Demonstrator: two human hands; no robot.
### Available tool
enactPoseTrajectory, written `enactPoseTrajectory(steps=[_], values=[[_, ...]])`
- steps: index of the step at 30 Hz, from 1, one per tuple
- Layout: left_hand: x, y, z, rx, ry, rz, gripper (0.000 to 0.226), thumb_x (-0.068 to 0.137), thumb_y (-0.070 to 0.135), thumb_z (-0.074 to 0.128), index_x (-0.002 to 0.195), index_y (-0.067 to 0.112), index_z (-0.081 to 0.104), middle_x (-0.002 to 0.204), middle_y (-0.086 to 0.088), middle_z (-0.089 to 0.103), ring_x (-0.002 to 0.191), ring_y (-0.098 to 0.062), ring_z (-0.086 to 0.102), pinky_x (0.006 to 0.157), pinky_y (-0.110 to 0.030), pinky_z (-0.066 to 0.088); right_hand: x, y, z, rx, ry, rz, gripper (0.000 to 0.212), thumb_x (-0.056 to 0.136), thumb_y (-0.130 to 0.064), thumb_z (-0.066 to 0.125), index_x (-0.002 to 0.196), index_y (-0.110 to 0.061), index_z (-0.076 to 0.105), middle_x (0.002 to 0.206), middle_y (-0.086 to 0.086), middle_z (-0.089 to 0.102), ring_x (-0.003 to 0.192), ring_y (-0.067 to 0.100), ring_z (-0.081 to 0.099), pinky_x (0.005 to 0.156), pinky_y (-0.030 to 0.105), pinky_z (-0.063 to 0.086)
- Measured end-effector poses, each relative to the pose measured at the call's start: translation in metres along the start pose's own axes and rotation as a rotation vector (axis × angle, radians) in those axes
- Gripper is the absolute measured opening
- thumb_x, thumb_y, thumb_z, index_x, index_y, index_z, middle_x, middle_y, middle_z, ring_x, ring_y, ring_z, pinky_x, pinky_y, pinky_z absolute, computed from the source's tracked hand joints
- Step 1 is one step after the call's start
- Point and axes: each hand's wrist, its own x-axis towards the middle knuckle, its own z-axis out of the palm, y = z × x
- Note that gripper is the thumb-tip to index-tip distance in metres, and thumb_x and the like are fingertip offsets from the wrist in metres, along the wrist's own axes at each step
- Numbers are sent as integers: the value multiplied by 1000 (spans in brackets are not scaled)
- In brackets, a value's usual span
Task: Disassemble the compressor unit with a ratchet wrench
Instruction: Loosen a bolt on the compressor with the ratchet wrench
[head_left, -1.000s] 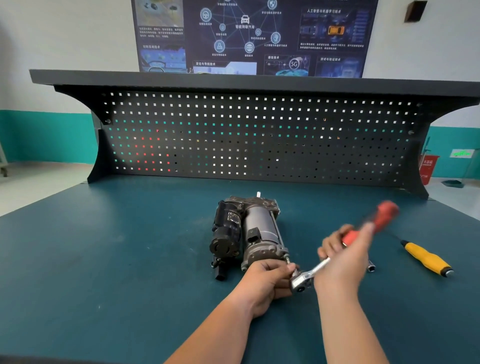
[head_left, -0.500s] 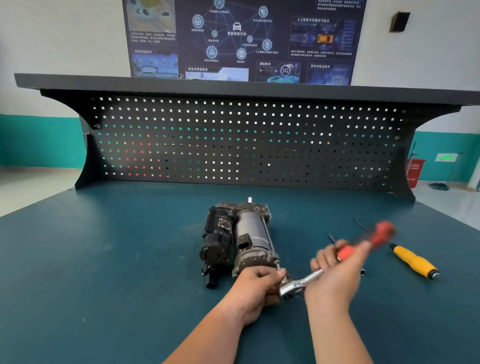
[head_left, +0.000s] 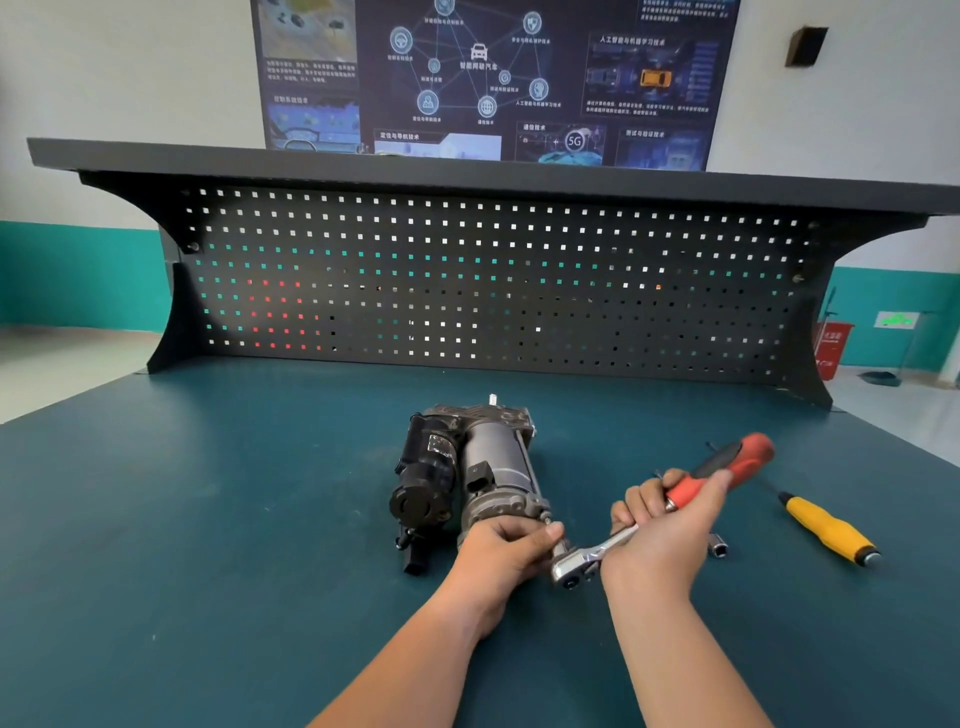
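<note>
Grey metal and black plastic make up the compressor unit (head_left: 488, 467), which lies lengthwise on the teal table (head_left: 208, 519) at the centre of the frame, its near end pointing toward the viewer. The left hand (head_left: 498, 556) covers that near end from below in the picture. Its grip is closed on the unit, fingers curled over the end housing and thumb tip reaching right to the wrench head. The ratchet wrench (head_left: 691, 488) slants from its chrome head, just right of the unit's near end, up to the right. The right hand (head_left: 660, 545) has its grip closed round the shaft and the lower part of the red handle, whose top sticks out above the fingers. The unit therefore sits left of and above this grip, and meets the tool only at the head.

A small socket (head_left: 719, 548) lies just right of the right hand, and a yellow screwdriver (head_left: 826, 530) lies farther right.

Against the frame a second ago, the handle lies a little flatter. It has barely moved since half a second ago, but it is now sharp instead of blurred. The left hand keeps its place on the unit.
</note>
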Motion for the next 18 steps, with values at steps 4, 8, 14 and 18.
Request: enactPoseTrajectory(steps=[4,8,14,18], values=[[7,4,1,5,18,3,31,84,9,65,54,12,70,74,-13,66,73,-22,61,71,-27,54,9,4,7,-16,17,-1,44,88,-58,41,61,-23,42,44,-10,27,39,10,23,45,24,19],[15,7,2,7,30,9,26,85,10,65,59,11,68,77,-15,61,67,-20,56,69,-27,52,19,7,15,-9,-6,19,41,89,-54,43,61,-23,43,44,-10,26,39,9,22,45,23,18],[29,14,-3,26,79,10,28,84,12,66,56,13,68,54,2,60,47,-7,53,55,-19,48,30,13,29,33,-74,59,40,92,-49,42,62,-23,43,43,-11,29,37,7,22,39,20,19],[32,13,-7,76,73,-10,27,83,15,68,56,14,68,53,3,58,46,-7,50,53,-19,42,35,20,15,117,-78,74,40,93,-47,39,62,-22,44,44,-8,32,36,9,26,37,18,24]])
